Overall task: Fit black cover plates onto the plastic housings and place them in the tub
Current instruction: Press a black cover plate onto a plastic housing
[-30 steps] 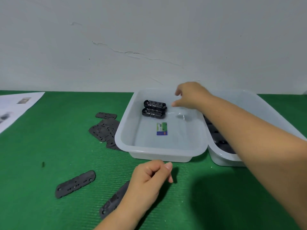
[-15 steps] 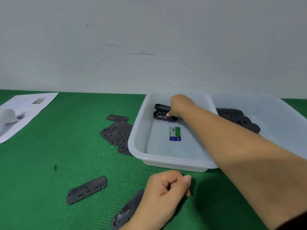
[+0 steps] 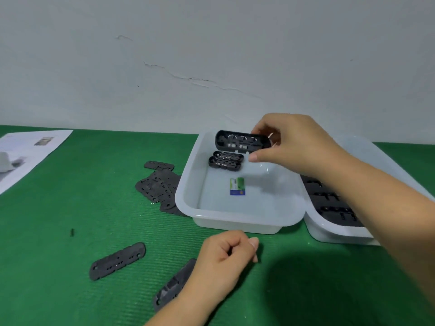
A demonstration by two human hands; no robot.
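Progress check: two housings [image 3: 225,160] lying at far end of near tub [image 3: 237,218], rest of tub floor bare apart from sticker [image 3: 237,186]. Right hand [image 3: 294,147] pinching third housing [image 3: 242,142] by its end, tilted on edge above those two, open side facing camera. Can't tell if cover's on it. Left hand [image 3: 226,260] curled in loose fist on tabletop [image 3: 58,231], gripping nothing, resting over loose cover plate [image 3: 174,284]. Another plate [image 3: 117,260] nearby, heap of plates [image 3: 160,187] left of tub. Second tub [image 3: 400,175] holds more dark parts. Plenty left, I'd say.
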